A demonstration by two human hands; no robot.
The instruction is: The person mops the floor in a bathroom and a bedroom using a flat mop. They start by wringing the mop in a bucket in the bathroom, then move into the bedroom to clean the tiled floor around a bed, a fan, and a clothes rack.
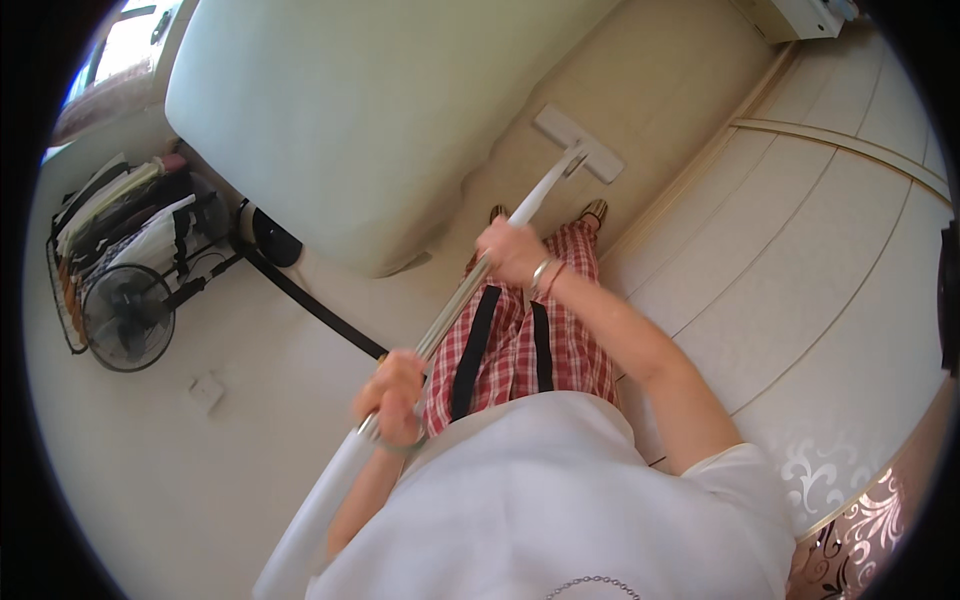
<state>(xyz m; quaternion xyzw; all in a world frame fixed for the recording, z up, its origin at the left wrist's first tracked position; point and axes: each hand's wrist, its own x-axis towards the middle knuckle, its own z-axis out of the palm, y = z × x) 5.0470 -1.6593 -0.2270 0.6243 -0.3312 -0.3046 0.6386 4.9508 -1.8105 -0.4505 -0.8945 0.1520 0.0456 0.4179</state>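
Note:
A flat mop with a long white and silver pole (455,308) runs diagonally across my body, from the lower left up to the floor ahead. Its white rectangular head (598,165) rests on the floor just beyond my feet. My left hand (393,392) is wrapped round the pole near my waist, slightly blurred. Farther down the pole, my right hand (512,252) grips it in front of my thighs, a bangle on that wrist. Both hands are closed on the same pole, right hand nearer the mop head.
A bed (350,110) with a pale cover stands ahead on the left. White panelled wardrobe doors (760,260) line the right side. On the left are a black fan (130,315), a rack of clothes (115,215) and a black strip (310,305) running toward me.

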